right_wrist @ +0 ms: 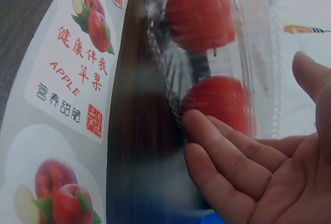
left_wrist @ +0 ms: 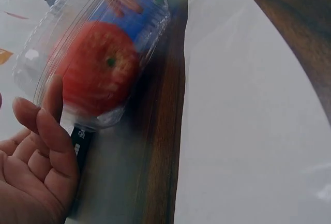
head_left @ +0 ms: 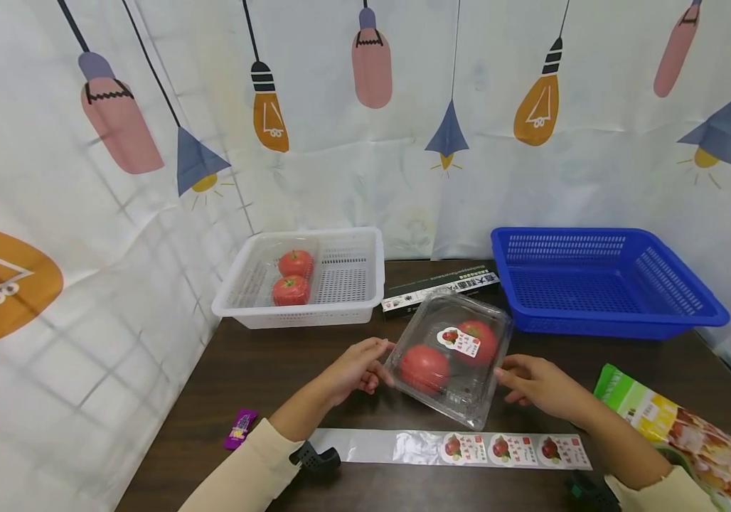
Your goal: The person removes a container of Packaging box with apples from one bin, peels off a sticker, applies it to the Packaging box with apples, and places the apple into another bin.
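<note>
A clear plastic clamshell box [head_left: 449,398] with two red apples [head_left: 425,368] is tilted between both hands, above the dark table. An apple label [head_left: 458,341] is stuck on its lid. My left hand [head_left: 359,368] holds the box's left edge; in the left wrist view its index finger reaches that rim. At the opposite edge is my right hand [head_left: 541,384], with thumb and fingers at the rim. The right wrist view shows its fingers [right_wrist: 222,151] beside the lower apple. Before me lies a backing strip [head_left: 378,446] with several apple labels [head_left: 511,451].
A white basket [head_left: 301,318] at the back left holds another box with two apples. A blue basket [head_left: 609,323] stands back right, and a black carton [head_left: 404,295] lies between them. Also there: a green food bag [head_left: 692,434] on the right, a small purple packet [head_left: 240,429] on the left.
</note>
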